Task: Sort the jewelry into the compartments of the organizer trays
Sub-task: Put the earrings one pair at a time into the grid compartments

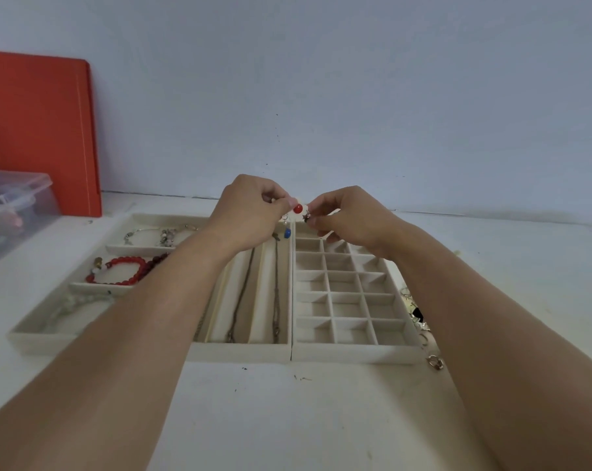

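Two hands meet over the far edge of the trays, and both are pinching the same little piece. The left hand (pixel 250 212) grips a white charm with a red bead (pixel 297 209) between thumb and fingertips; the right hand (pixel 347 215) nips its other end, where a small dark metal bit hangs. A blue bead (pixel 287 233) dangles just below, apparently on the same piece, though I cannot tell how it is joined.

Under them sits the grid tray (pixel 355 355), with small square compartments that look bare from here. Touching its left side is the long-slot tray (pixel 240 356), where chains (pixel 242 297) lie lengthwise. Further left, the wide tray (pixel 33 341) holds a red bead bracelet (pixel 124 270) in its middle compartment and a silvery bracelet (pixel 162 236) in the far one. Loose rings and clasps (pixel 420 321) wait on the table by the grid tray's right edge.

The step, I judge, is separating or straightening this charm before it drops in. Done well, that means keeping the pinch low over the grid, so a slip lands in a cell and not on the table. Ease the ends apart; don't yank, as the dangling bead could snag. Then pick one far cell and lower it in whole.

A clear plastic box (pixel 12 205) and an orange folder (pixel 39 130) stand at the far left.
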